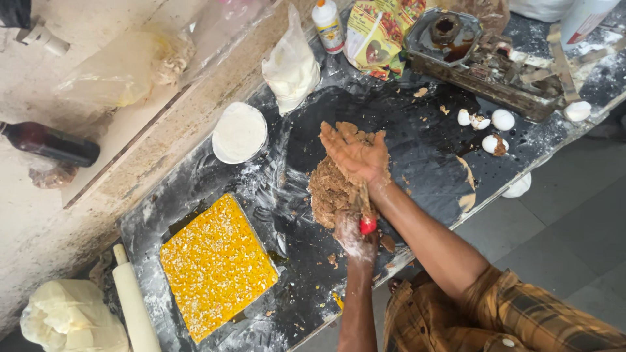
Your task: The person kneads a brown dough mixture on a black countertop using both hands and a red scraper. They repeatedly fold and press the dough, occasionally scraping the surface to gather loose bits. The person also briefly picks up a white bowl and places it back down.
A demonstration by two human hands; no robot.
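The right hand (355, 153) lies spread flat, fingers wide apart, pressing on the brown dough mass (329, 190) near the middle of the floured black worktop (417, 140), crumbs stuck to its skin. The left hand (355, 236) is clenched around a red-handled scraper (366, 212) whose blade rests against the dough's near edge. The dough looks soft, crumbly and sticky, likely best gathered from underneath. Further out lie broken eggshells (486, 124), a yellow crumb-topped slab (217, 266) and a rolling pin (135, 303).

glue-type bottle (328, 25): white, orange cap, top centre | snack pouch (377, 34): yellow-green, beside it | flour bag (291, 65): clear, left | white container (585, 19): red-marked, top right
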